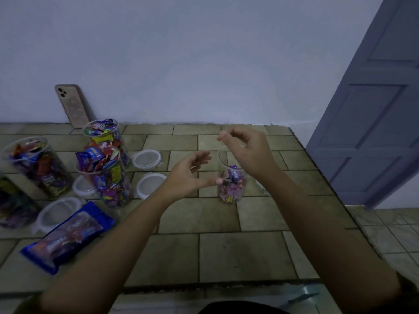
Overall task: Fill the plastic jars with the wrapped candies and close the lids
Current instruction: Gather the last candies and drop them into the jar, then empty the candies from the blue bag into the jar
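Note:
A clear plastic jar (231,184) stands in the middle of the tiled counter, about half full of purple wrapped candies, with no lid on it. My right hand (247,150) hovers over its mouth, fingers loosely curled and nothing visible in them. My left hand (190,175) is just left of the jar, open, its thumb tip touching the jar's side. Three lidless jars (108,177) (106,139) (38,166) at the left are heaped with mixed candies. White lids (147,159) (150,185) (56,214) lie beside them. A blue candy bag (68,236) lies at the front left.
A phone (72,105) leans against the wall at the back left. Another filled jar (11,205) sits at the far left edge. The counter (226,257) ends at the right, where a blue door (374,109) stands over a tiled floor.

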